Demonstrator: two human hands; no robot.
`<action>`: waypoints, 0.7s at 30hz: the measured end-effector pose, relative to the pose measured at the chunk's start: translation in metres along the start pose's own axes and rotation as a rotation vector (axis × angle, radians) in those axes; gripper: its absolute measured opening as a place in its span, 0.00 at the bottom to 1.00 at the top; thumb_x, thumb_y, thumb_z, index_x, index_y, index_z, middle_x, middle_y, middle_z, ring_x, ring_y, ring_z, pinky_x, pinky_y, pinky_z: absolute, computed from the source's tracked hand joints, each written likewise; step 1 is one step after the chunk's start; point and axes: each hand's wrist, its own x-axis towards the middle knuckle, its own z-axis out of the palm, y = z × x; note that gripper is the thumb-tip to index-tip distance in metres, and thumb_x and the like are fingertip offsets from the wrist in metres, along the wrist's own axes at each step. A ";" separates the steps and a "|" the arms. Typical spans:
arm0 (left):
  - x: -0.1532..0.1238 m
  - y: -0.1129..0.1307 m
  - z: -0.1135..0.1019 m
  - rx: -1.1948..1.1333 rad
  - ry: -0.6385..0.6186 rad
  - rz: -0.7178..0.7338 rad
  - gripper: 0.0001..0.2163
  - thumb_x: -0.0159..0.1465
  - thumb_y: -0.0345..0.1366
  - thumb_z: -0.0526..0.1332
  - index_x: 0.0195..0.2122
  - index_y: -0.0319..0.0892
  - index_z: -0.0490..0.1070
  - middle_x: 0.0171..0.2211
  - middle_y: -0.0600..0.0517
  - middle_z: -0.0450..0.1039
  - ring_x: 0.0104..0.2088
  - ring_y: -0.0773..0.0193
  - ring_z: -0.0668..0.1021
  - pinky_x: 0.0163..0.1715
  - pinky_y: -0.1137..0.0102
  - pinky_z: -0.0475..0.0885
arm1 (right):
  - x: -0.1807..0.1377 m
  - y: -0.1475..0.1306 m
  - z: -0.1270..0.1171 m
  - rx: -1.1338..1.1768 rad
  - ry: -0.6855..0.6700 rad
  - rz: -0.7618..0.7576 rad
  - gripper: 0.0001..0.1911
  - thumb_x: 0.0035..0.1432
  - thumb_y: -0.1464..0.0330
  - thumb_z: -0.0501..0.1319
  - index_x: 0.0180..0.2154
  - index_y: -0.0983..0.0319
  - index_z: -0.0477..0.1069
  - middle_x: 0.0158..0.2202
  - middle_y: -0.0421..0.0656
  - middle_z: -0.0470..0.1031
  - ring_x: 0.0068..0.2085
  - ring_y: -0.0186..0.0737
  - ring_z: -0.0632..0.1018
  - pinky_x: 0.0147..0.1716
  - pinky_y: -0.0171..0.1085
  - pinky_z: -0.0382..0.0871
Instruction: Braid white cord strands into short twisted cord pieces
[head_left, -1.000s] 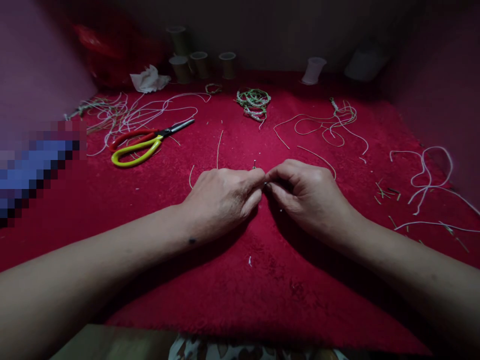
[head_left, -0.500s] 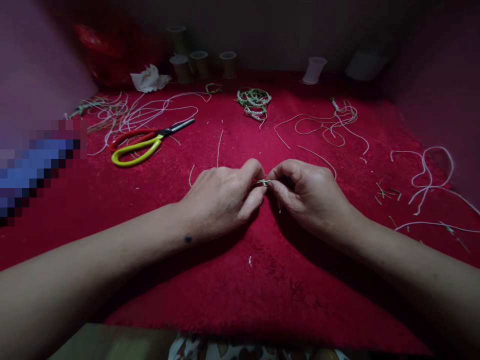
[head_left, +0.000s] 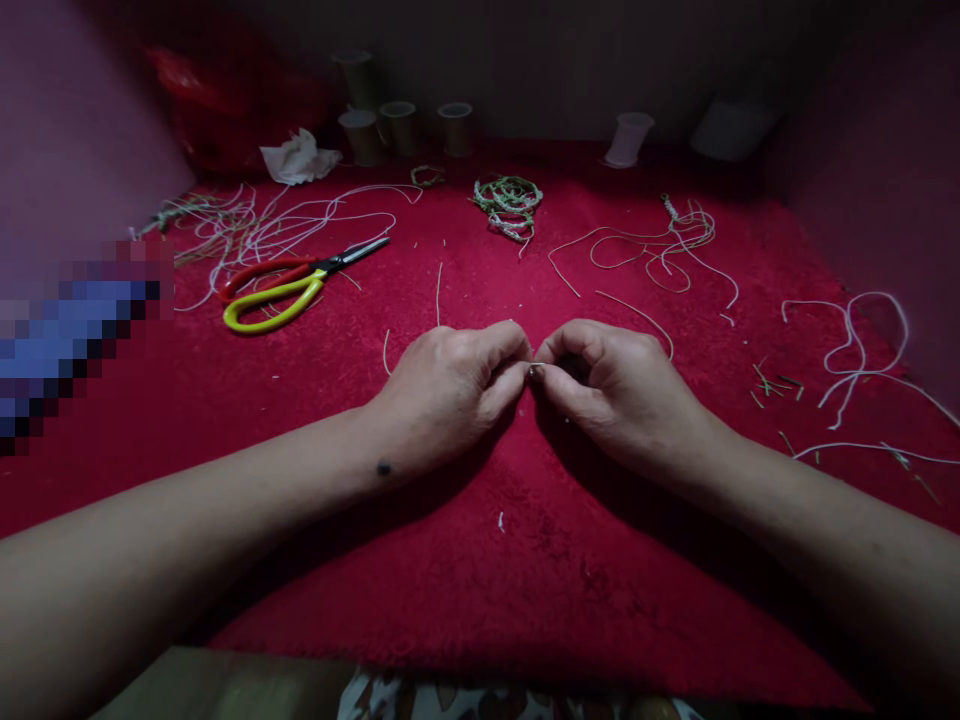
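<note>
My left hand (head_left: 450,385) and my right hand (head_left: 615,385) rest on a red cloth (head_left: 480,560), fingertips pinched together and meeting at the middle. Between the fingertips sits a tiny knotted bit of cord (head_left: 533,370), mostly hidden by the fingers. Both hands are closed around it. A short pale cord piece (head_left: 439,292) lies just beyond my left hand, and another (head_left: 637,315) curves past my right hand.
Scissors with red and yellow handles (head_left: 289,285) lie at the left. White cords (head_left: 270,225) tangle at the back left, a green-white coil (head_left: 508,200) at the back middle, tan cords (head_left: 660,245) and white cords (head_left: 855,350) at the right. Thread spools (head_left: 397,125) stand along the back.
The fingertips of both hands have closed tighter over the small cord knot, which showed more half a second ago. The hands have hardly shifted.
</note>
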 end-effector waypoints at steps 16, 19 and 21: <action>0.007 0.002 -0.007 -0.177 -0.086 -0.069 0.08 0.57 0.29 0.54 0.26 0.37 0.72 0.18 0.56 0.66 0.21 0.73 0.66 0.21 0.77 0.59 | 0.001 -0.004 -0.004 0.233 -0.154 0.160 0.05 0.53 0.74 0.56 0.27 0.65 0.68 0.20 0.36 0.66 0.21 0.28 0.64 0.23 0.32 0.56; 0.007 0.002 -0.007 -0.223 -0.098 -0.099 0.08 0.57 0.29 0.55 0.23 0.37 0.70 0.16 0.57 0.62 0.19 0.74 0.63 0.19 0.77 0.57 | 0.001 -0.002 -0.004 0.235 -0.168 0.154 0.05 0.53 0.73 0.56 0.28 0.65 0.69 0.21 0.37 0.67 0.22 0.29 0.64 0.23 0.32 0.57; 0.007 0.002 -0.008 -0.256 -0.117 -0.129 0.08 0.56 0.29 0.55 0.22 0.37 0.69 0.16 0.57 0.60 0.19 0.74 0.62 0.17 0.78 0.55 | 0.002 -0.002 -0.005 0.248 -0.185 0.151 0.05 0.53 0.73 0.56 0.28 0.65 0.69 0.22 0.37 0.67 0.23 0.29 0.65 0.23 0.31 0.57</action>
